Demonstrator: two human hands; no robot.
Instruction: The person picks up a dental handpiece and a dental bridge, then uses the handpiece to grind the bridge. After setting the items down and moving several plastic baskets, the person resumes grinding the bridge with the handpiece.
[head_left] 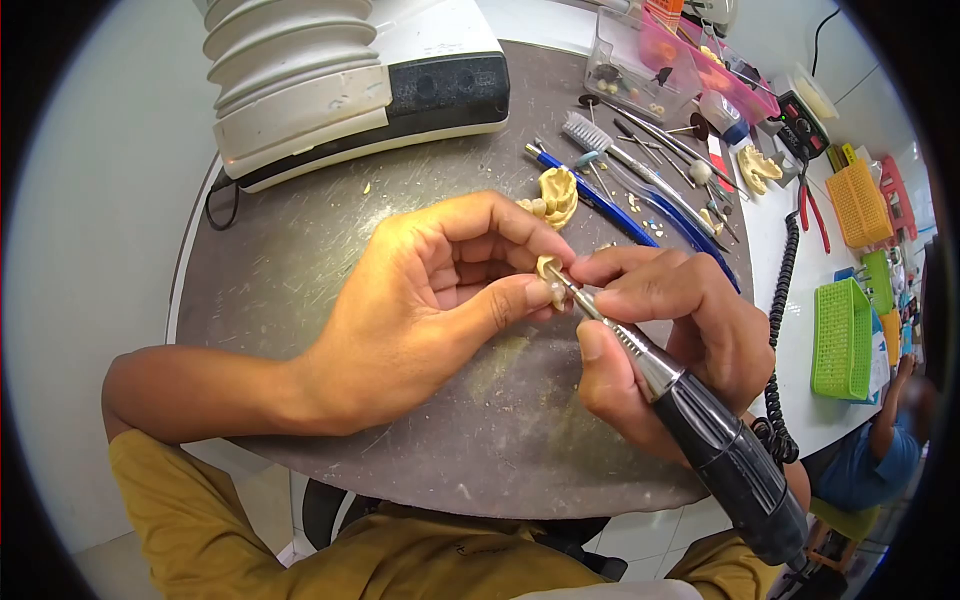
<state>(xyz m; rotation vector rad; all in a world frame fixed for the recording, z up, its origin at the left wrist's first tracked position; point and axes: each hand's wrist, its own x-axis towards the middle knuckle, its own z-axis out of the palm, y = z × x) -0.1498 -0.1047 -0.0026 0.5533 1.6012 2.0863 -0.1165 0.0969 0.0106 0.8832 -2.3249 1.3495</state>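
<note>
A black rotary handpiece [720, 440], nearest the viewer, is gripped pen-style in the right hand [670, 320]. Its bur touches a small cream tooth piece [549, 270] pinched between the thumb and fingers of the left hand [420, 300]. Both hands hover above a round grey worktable [300, 250], scratched and dusty. Behind lie a plaster dental cast [558, 195], hand tools and a white dust extractor [340, 80]. A white bench [765, 225] holding a green basket [840, 340] runs along the right.

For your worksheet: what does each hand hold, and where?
Left hand: small tooth model, pinched at its sides. Right hand: rotary handpiece, by its metal neck.
</note>
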